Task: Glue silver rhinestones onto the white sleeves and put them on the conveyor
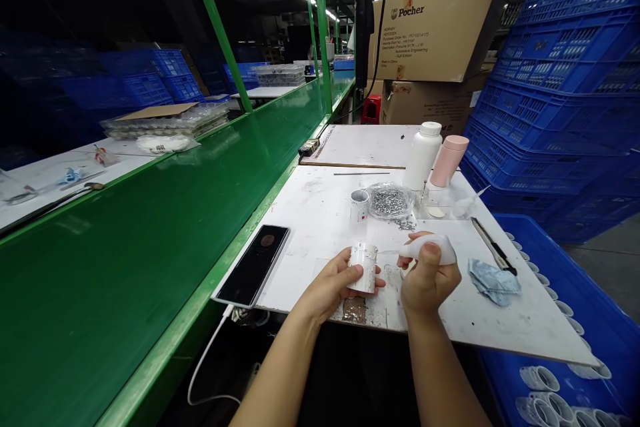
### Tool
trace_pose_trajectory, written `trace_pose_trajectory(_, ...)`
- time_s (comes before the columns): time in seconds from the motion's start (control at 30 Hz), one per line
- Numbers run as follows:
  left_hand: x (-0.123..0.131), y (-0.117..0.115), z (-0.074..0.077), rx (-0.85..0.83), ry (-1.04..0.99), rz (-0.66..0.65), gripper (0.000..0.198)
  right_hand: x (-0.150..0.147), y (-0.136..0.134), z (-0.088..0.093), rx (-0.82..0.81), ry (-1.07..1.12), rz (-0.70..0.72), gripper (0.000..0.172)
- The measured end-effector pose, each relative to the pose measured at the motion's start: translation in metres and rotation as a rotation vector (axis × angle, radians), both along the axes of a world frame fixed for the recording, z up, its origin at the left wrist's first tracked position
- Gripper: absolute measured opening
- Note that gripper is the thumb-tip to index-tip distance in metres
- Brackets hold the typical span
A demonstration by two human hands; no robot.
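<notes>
The left hand [331, 285] is closed around a white cylindrical sleeve [363, 269], which stands nearly upright in its grip. The sleeve has a matt surface, with dark flecks along its upper edge. The right hand [428, 278] grips a white plastic squeeze bottle [429, 249], which lies on its side with its smooth, rounded body tapering to a thin nozzle. The nozzle points at the sleeve and ends just beside it; whether they touch is too fine to tell. Both hands are over the near edge of the worktop [310, 240], a scuffed white board with a rough, glittery patch at the front.

Toward the worktop's left edge lies a glossy black smartphone [253, 265], with a white charging cable [210, 353] trailing off the edge. Toward its middle stands a short metal-rimmed white cylinder [359, 205], beside a crinkled clear plastic bag [389, 202] of small silvery parts. Some of these parts are spilled just below the bag. Near the far side rise a tall white plastic bottle [424, 155] and a pink cylindrical bottle [449, 160] with a ribbed cap. On the right side, a slim craft knife [493, 245] lies just above a crumpled pale-blue cloth [493, 282]. Off the worktop's right edge, a blue plastic crate [565, 320] holds white rings [539, 378].
</notes>
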State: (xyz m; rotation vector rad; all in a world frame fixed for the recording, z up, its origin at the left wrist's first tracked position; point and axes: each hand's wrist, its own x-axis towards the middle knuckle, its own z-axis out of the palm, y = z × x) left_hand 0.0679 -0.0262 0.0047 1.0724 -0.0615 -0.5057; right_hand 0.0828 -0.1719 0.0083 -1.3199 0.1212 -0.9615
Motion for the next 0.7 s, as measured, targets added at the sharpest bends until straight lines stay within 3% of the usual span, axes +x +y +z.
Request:
trace_pose_trajectory(0.23,0.0002,-0.0010,0.0003,-0.009,-0.007,-0.003,0.052,-0.0008,0.0000,-0.0004,-0.085,0.039,0.029,0.043)
trace_pose_trajectory(0.7,0.0016,-0.0009,-0.0005,0.004,-0.003,0.002,0.058,-0.0006,0.0001,-0.0031,-0.106,0.063,0.048,0.042)
